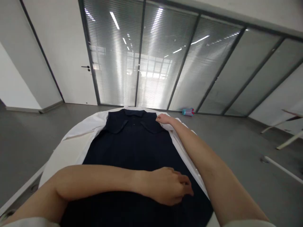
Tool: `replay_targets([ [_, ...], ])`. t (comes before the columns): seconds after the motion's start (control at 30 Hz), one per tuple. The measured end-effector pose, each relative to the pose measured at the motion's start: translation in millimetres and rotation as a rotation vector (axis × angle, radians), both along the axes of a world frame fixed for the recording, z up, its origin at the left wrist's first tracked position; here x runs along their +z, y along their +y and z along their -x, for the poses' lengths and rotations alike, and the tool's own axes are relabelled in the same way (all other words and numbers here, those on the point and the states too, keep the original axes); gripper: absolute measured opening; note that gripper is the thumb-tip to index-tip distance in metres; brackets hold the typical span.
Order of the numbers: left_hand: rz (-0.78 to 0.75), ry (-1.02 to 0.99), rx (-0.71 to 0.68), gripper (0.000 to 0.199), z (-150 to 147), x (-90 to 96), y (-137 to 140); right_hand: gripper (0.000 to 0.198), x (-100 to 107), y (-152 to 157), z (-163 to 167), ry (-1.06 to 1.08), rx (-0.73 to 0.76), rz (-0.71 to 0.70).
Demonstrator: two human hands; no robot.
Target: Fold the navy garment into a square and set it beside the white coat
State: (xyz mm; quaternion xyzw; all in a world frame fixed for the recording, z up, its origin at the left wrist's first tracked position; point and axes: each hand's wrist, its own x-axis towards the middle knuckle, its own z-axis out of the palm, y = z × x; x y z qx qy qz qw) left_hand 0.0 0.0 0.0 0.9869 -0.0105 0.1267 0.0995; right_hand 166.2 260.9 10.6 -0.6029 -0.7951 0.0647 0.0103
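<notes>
Fingers (182, 184) of the left hand (169, 186) are curled together and pressed down on the near right part of a dark navy shirt (132, 148), seeming to pinch a little of the cloth at its edge. Whether any fabric is truly caught between them cannot be told, since the tips fold under the palm. Farther out, the right hand (163, 119) lies at the shirt's far right shoulder, beside the collar; its fingers are bunched close on the cloth there, though a firm grip cannot be made out.

Under both hands the shirt lies flat and face up on a white cloth (78, 134), which covers a round bench (59, 157). Its collar points away from the fingers and two chest pockets sit just below it. The fabric looks smooth, soft and thin, with no clear creases.

Such light fabric could slide on the white cloth under a sideways pull, so the layers might shift or wrinkle, and the undercloth could bunch with it. The crossed forearms also leave little room for movement.

Beyond the far hand, a small blue and pink bottle (188, 111) lies on the grey floor (23, 138) by the glass wall (146, 53).
</notes>
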Motion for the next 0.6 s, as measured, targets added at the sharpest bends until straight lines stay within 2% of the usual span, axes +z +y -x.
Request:
replay_targets([
  [0.13,-0.149,-0.007,-0.068,0.041,-42.0,-37.2,6.1,0.02,5.0,-6.3,-12.1,-0.064,-0.075,0.106],
  [0.23,-0.179,0.024,-0.054,0.044,-59.1,-47.2,12.9,0.021,2.1,-10.4,-17.9,-0.094,-0.147,0.158],
  [0.43,-0.237,0.0,-0.048,0.04,-71.3,-45.8,27.2,0.037,-18.1,-13.7,-12.6,-0.086,-0.3,0.203],
  [0.6,-0.36,-0.099,-0.076,0.018,-50.7,-29.6,25.4,0.024,-21.5,-15.2,-1.2,-0.018,-0.371,0.177],
])
